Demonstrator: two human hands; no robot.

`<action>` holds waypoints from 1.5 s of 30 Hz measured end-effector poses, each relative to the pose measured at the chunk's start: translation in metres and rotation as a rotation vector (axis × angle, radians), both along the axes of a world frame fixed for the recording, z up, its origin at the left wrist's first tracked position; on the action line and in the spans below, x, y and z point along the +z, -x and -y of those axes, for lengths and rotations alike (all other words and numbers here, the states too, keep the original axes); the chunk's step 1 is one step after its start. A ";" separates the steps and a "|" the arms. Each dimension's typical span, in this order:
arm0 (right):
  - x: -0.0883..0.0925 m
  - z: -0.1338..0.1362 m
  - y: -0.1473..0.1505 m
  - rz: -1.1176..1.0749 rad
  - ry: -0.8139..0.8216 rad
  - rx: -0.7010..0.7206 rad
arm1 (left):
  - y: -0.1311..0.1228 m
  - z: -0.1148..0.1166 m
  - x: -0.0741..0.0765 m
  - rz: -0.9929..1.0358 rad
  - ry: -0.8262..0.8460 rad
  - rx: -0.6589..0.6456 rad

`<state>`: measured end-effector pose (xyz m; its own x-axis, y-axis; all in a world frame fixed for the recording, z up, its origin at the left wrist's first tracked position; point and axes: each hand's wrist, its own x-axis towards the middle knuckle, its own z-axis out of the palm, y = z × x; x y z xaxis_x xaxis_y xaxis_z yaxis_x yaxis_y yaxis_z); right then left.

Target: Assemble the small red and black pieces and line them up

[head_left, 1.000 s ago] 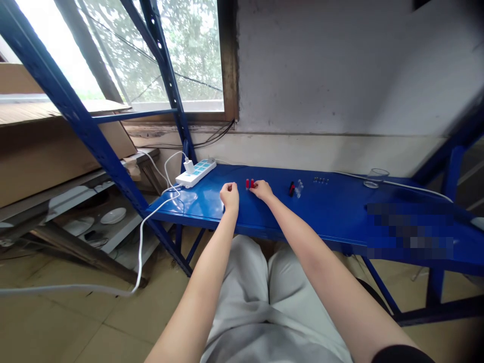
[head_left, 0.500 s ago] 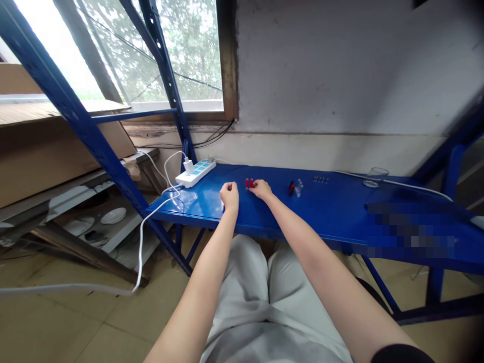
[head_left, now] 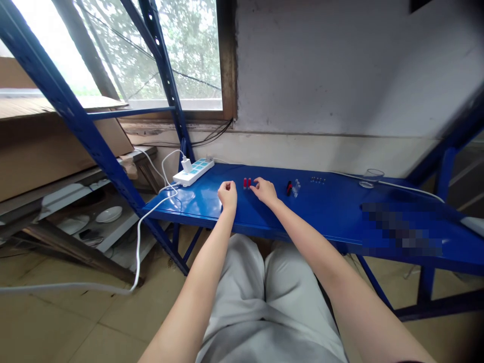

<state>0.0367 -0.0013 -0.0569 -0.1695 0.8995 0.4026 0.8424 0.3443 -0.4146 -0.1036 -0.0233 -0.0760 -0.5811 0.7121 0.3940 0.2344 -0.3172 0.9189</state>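
Two small red pieces [head_left: 247,182] stand side by side on the blue metal shelf [head_left: 333,212], and they sit right between your hands. Your left hand [head_left: 228,194] rests on the shelf just left of them, curled into a loose fist with the knuckles up; whether anything is inside that fist cannot be told. Your right hand [head_left: 265,190] lies just right of the pair, fingers bent and drawn toward them, the fingertips close to the nearer red piece. At this size you cannot tell whether they touch it or pinch it.

Farther right along the shelf, near your right hand but apart from it, lie a small dark and red piece [head_left: 289,188] and, just beside it, a few small clear pieces [head_left: 295,188]. Beyond those sits a short row of tiny dark bits [head_left: 317,179]. A clear glass [head_left: 372,176] stands toward the far right, by a white cable [head_left: 412,188] that runs along the shelf's back edge.

On the shelf's left end, well apart from your left hand, lies a white power strip [head_left: 192,172] with a plug in it, and its white cord [head_left: 138,242] hangs off the edge down to the floor. Your forearms reach out over your lap, in light grey trousers [head_left: 260,302].
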 end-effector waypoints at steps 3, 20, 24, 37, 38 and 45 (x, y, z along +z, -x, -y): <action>0.007 0.016 -0.017 -0.021 -0.260 0.071 | -0.002 0.004 0.002 -0.051 -0.007 -0.011; -0.003 0.033 -0.129 -0.260 -0.088 -0.630 | -0.111 0.024 0.016 -1.256 -0.022 -0.450; -0.006 0.034 -0.127 -0.133 0.054 -0.646 | -0.128 0.014 0.006 -1.360 0.092 -0.437; -0.012 0.031 -0.128 -0.054 0.171 -0.562 | -0.127 0.014 0.016 -1.403 -0.023 -0.290; -0.012 0.031 -0.128 -0.048 0.179 -0.552 | -0.125 0.015 0.015 -1.378 -0.021 -0.290; -0.013 0.031 -0.127 -0.038 0.194 -0.517 | -0.106 0.027 0.006 -1.008 0.011 -0.279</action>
<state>0.1635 -0.0323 -0.0703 0.3251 0.9200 0.2188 0.8646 -0.1954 -0.4629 0.0023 -0.0501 -0.0698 0.1989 0.7768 0.5975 0.8133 -0.4710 0.3417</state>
